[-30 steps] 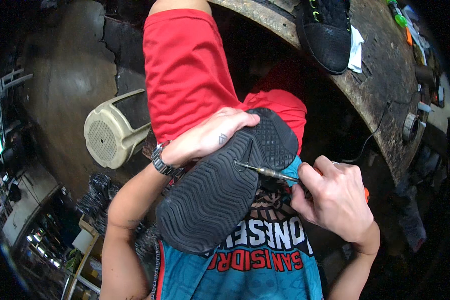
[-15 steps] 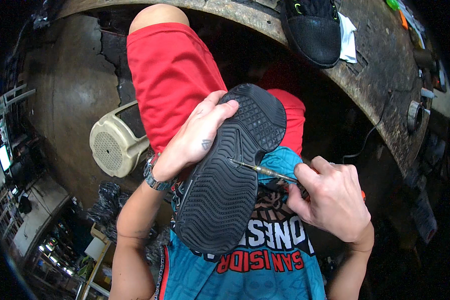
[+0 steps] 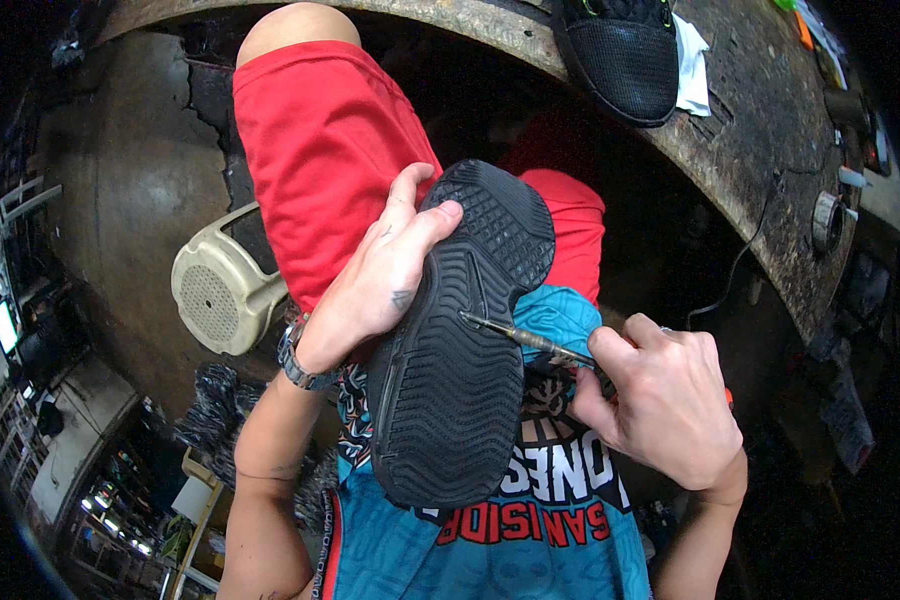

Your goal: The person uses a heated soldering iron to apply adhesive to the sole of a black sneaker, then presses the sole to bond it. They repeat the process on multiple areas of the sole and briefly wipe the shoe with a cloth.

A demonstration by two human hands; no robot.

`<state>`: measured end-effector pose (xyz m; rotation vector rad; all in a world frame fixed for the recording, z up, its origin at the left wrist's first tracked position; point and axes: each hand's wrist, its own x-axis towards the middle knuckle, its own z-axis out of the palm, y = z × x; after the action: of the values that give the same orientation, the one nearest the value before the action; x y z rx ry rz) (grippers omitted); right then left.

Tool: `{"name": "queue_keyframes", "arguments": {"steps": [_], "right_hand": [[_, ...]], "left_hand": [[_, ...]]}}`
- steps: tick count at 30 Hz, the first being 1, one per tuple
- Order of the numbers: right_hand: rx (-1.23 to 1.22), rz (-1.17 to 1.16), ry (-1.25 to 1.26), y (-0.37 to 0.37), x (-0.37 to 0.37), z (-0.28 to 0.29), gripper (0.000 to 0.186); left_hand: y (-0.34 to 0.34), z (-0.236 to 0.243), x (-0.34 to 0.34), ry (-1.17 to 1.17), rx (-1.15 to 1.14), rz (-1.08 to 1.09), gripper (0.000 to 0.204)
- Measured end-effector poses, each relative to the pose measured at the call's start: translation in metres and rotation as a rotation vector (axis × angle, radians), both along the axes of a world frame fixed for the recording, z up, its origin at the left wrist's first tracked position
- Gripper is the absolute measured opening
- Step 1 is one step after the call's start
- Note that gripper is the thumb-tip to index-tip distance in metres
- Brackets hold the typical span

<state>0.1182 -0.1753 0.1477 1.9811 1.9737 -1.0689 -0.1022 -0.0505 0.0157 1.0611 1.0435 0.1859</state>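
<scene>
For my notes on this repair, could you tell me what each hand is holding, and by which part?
The left hand grips the black shoe by its side edge, sole up. The right hand holds a thin metal tool by its handle end.

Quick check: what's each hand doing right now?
Left hand: closed on the black rubber-soled shoe, sole up.
Right hand: closed on a thin metal awl, tip at the sole.

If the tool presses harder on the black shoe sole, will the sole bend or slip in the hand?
The black shoe sole looks thick and deeply ridged, so it would probably flex only slightly. The left hand wraps its edge near the toe, and the rubber tread likely resists slipping. The thin metal tool in the right hand touches one edge, so the shoe might twist.
</scene>
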Motion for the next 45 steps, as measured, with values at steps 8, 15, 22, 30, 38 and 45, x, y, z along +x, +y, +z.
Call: {"name": "queue_keyframes", "arguments": {"steps": [8,15,22,30,38,45], "right_hand": [[0.021,-0.002,-0.016,-0.002,0.0,0.0,0.02],[0.064,0.054,-0.021,-0.003,-0.002,-0.001,0.026],[0.008,0.061,0.167,0.006,0.014,-0.013,0.023],[0.028,0.064,0.304,0.01,0.032,-0.032,0.017],[0.013,0.053,0.268,0.018,0.028,-0.021,0.019],[-0.028,0.095,0.231,0.02,0.025,-0.018,0.02]], "left_hand": [[0.001,-0.006,-0.004,0.023,0.096,-0.083,0.073],[-0.003,0.01,-0.001,0.097,0.145,-0.069,0.073],[-0.005,0.02,0.002,0.062,0.085,0.01,0.072],[-0.005,0.018,0.001,-0.006,0.003,0.057,0.068],[-0.005,0.019,0.0,-0.043,-0.043,0.096,0.068],[-0.005,0.017,0.0,-0.033,-0.03,0.08,0.068]]}}
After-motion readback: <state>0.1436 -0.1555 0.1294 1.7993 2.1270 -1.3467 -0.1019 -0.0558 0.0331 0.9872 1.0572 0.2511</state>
